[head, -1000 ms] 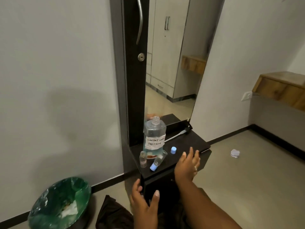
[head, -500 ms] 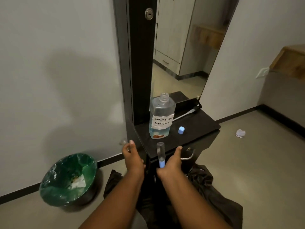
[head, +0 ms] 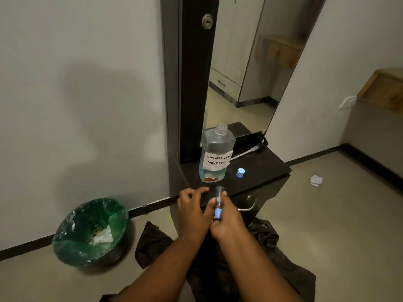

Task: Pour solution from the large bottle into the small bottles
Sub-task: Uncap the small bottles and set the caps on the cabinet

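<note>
The large clear bottle [head: 216, 149] stands uncapped on the black shelf [head: 263, 168], labelled "contact lens solution", with a little liquid at its bottom. A loose blue cap [head: 240, 172] lies to its right. At the shelf's front edge my right hand [head: 229, 223] grips a small clear bottle [head: 218, 192], its blue cap [head: 217, 213] pointing towards me. My left hand [head: 192, 210] is right beside it with curled fingers, and its thumb touches the small bottle. Whether those fingers hold anything is hidden.
A tall mirror [head: 250, 62] in a black frame rises behind the shelf, and a white cable [head: 246, 152] lies at its foot. A drawer handle [head: 248, 207] sits under the shelf. On the floor are a green-lined bin [head: 91, 232], dark cloth [head: 152, 243] and crumpled paper [head: 316, 180].
My right hand took the capped small bottle off the shelf and lifted it. My left hand moved in from the left until it met the bottle. The view tilted down.
</note>
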